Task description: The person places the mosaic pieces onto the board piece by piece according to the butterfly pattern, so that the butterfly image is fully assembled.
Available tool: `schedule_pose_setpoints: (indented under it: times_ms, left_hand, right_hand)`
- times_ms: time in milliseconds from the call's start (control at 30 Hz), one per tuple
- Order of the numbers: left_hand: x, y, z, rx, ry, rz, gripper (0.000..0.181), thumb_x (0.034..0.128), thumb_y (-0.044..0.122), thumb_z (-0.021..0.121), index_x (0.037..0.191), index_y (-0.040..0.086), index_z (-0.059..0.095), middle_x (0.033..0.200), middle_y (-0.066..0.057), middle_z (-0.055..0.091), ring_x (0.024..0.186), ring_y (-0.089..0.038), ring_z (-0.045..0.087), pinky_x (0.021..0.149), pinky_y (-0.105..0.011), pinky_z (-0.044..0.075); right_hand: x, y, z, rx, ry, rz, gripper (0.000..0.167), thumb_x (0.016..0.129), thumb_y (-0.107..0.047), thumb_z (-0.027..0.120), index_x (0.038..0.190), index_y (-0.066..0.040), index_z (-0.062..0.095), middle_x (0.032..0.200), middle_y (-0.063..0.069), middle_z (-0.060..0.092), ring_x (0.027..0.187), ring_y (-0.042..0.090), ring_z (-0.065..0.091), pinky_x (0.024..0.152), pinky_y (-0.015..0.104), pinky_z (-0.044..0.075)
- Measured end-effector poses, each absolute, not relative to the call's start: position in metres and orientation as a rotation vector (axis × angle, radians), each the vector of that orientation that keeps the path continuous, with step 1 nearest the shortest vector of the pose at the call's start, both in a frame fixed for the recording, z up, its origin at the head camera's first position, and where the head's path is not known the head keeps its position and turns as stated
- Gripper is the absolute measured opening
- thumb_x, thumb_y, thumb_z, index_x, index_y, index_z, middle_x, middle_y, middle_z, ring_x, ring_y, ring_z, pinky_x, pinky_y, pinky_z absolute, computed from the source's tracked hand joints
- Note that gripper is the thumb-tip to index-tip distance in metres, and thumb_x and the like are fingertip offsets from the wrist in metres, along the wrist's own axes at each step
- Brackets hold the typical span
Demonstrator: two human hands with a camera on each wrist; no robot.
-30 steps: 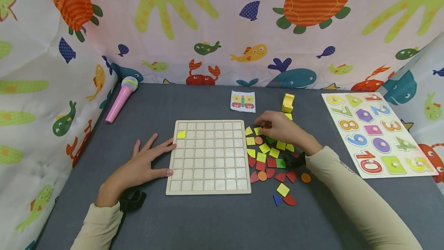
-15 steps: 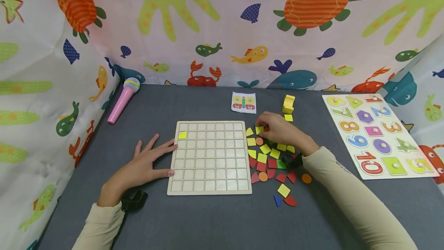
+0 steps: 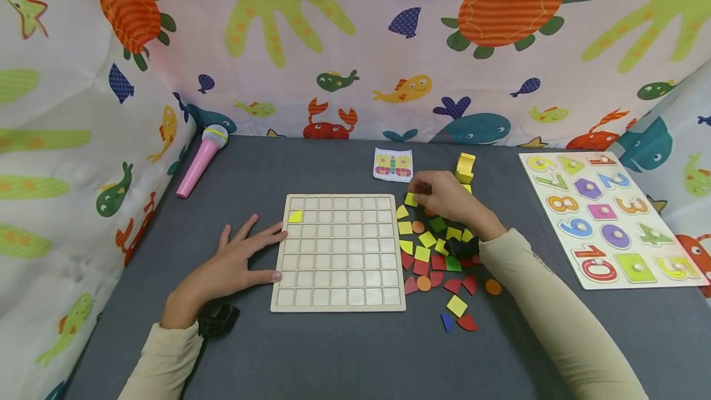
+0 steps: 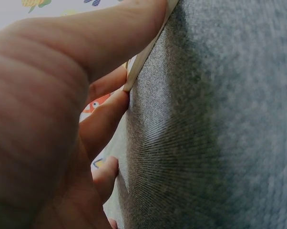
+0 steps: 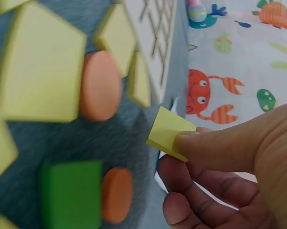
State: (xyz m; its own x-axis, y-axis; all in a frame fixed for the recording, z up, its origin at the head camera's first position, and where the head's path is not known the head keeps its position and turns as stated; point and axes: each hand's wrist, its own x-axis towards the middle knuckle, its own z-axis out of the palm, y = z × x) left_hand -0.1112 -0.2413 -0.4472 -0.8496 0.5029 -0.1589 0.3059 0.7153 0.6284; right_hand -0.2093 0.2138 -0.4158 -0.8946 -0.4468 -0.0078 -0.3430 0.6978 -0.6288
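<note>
We see a yellow tile near the middle of the counter, pinched between the thumb and finger of the right hand. We think the tips hold it so most of the tile pokes out free. Just beside it is the grid board. The left hand touches its left side with fingers spread, maybe so it can't slide. In the board we see a yellow piece, in the second row from the far side, at the left end. Loose pieces lie on the board's right, likely to be easy to reach. A picture card lies by the counter's far edge, we guess so it can be looked at. A number board, with numbers and shapes in it, lies toward the far right corner, and a pink microphone by the far left corner
</note>
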Motion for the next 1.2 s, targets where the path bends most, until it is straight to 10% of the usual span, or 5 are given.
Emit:
schedule_pose_setpoints:
  times_ms: [1200]
  left_hand:
    - [-0.112, -0.239, -0.447, 0.615, 2.602, 0.851, 0.085, 0.0931, 0.055, 0.080, 0.164, 0.021, 0.048, 0.174, -0.003, 0.032, 0.161, -0.049, 0.001, 0.115, -0.078, -0.014]
  right_hand:
    - [-0.210, 0.056, -0.418, -0.933, 2.506, -1.195, 0.009, 0.100, 0.001, 0.070, 0.105, -0.004, 0.076, 0.091, 0.003, 0.071, 0.084, 0.018, 0.063, 0.078, 0.028, 0.053]
